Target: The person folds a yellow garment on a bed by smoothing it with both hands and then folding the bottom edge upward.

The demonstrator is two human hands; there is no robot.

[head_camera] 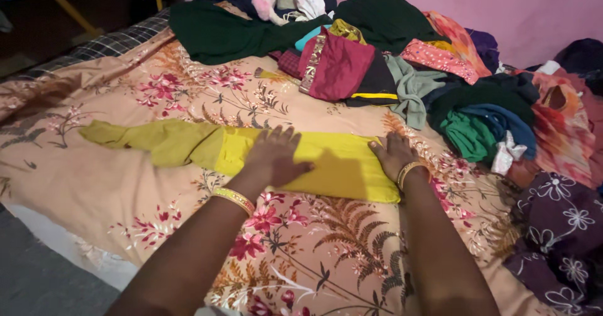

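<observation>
A yellow garment (333, 159) lies stretched across a peach floral bedsheet (125, 184); its left part (151, 141) is duller and rumpled. My left hand (273, 156) presses flat on the garment's middle, fingers spread, with a gold bangle on the wrist. At the garment's right end my right hand (392, 154) rests on the cloth's edge, fingers down, also wearing a gold bangle. Neither hand grips anything.
A heap of clothes fills the far and right side of the bed: a dark green cloth (220, 33), a maroon piece (336, 68), grey, blue and green garments (477, 124), and orange prints (562, 127). A purple floral cloth (559, 228) lies at right. The pink wall (502, 2) stands behind.
</observation>
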